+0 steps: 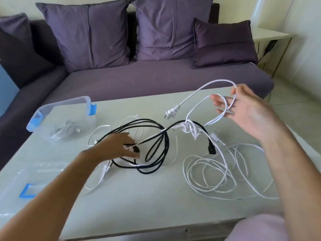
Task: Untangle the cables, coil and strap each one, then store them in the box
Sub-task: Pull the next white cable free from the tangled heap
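Beyond the fingers (pixel 216 101) stands a purple sofa (pixel 156 79) with matching cushions (pixel 90 35) propped against a pale wall (pixel 20 6). Right of the fingers are a white side table (pixel 271 34) and a pale tiled floor (pixel 295 105), softly daylit. Under the fingers lies a pale green worktop (pixel 139 197).

Right hand (pixel 246 108), raised at 2 o'clock, holds a loop of white cable (pixel 205 87). Left hand (pixel 114 146) rests on the black cable (pixel 156 129) at centre. Box (pixel 69 101) at 10 o'clock contains a coiled cable (pixel 64 131).
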Action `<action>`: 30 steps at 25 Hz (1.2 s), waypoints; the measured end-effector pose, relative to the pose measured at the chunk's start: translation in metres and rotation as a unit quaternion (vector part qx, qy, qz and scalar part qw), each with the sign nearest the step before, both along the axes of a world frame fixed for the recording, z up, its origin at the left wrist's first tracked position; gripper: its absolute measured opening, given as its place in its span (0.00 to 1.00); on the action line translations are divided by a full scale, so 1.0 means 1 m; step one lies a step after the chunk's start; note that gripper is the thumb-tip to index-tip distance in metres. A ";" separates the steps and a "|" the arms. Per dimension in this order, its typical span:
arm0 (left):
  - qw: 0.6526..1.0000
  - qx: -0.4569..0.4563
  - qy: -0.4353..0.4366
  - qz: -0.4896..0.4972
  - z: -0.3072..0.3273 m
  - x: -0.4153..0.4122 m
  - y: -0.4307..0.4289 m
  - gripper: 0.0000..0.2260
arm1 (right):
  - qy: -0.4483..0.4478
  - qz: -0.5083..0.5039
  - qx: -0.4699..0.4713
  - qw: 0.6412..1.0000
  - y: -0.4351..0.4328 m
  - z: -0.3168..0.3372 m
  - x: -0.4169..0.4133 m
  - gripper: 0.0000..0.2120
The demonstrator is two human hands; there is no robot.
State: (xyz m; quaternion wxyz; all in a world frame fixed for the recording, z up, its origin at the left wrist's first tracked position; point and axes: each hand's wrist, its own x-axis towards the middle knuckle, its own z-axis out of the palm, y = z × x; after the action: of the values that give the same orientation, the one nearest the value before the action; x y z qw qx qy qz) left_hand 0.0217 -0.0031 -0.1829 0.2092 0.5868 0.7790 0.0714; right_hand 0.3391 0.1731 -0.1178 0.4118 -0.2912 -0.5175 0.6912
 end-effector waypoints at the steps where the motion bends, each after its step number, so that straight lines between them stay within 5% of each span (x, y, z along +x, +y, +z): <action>1: 0.999 -0.032 0.016 0.006 0.009 -0.010 -0.004 0.42 | -0.019 -0.033 -0.006 0.999 0.007 -0.001 0.004 0.13; 5: 0.990 -0.123 0.030 0.067 0.033 -0.032 -0.018 0.31 | 0.015 -0.141 -0.057 0.988 0.020 -0.010 0.010 0.12; 7: 0.990 -0.096 0.000 0.100 0.038 -0.024 -0.017 0.27 | -0.001 -0.144 -0.037 0.989 0.020 -0.013 0.004 0.11; 9: 0.994 -0.012 0.040 0.098 0.042 -0.009 -0.011 0.16 | -0.119 -0.145 -0.017 0.982 0.021 -0.023 -0.004 0.12; 10: 0.991 0.041 0.088 0.096 0.044 0.000 -0.007 0.12 | -0.244 -0.148 0.019 0.958 0.023 -0.030 -0.005 0.12; 12: 0.977 0.143 0.119 0.102 0.048 0.024 0.006 0.09 | -0.495 -0.161 0.124 0.845 0.024 -0.040 -0.006 0.14; 13: 0.975 0.181 0.094 0.090 0.048 0.037 0.016 0.08 | -0.553 -0.180 0.185 0.792 0.021 -0.042 -0.009 0.14; 15: 0.976 0.214 0.024 0.036 0.040 0.063 0.038 0.08 | -0.499 -0.161 0.301 0.797 0.006 -0.040 -0.021 0.13; 18: 0.986 0.163 -0.031 -0.011 0.018 0.081 0.073 0.11 | -0.394 0.032 0.408 0.823 -0.013 -0.046 -0.050 0.26; 21: 0.993 0.097 -0.040 -0.062 -0.004 0.084 0.085 0.07 | -0.453 0.156 0.435 0.763 -0.020 -0.071 -0.069 0.31; 24: 0.990 0.137 -0.036 0.010 -0.009 0.090 0.083 0.09 | -0.448 0.093 0.507 0.730 -0.023 -0.075 -0.072 0.17; 27: 0.930 0.265 -0.205 0.153 0.012 0.087 0.082 0.16 | -0.494 0.060 0.516 0.697 -0.018 -0.063 -0.063 0.15; 30: 0.775 0.350 -0.466 0.242 0.055 0.061 0.082 0.13 | -0.571 0.111 0.406 0.704 -0.017 -0.058 -0.052 0.24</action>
State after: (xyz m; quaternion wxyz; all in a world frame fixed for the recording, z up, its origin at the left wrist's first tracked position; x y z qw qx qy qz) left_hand 0.0825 0.0789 -0.1282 0.3027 0.3060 0.6235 0.6526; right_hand 0.2870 0.1562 -0.1755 0.0362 -0.3754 -0.9129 0.1560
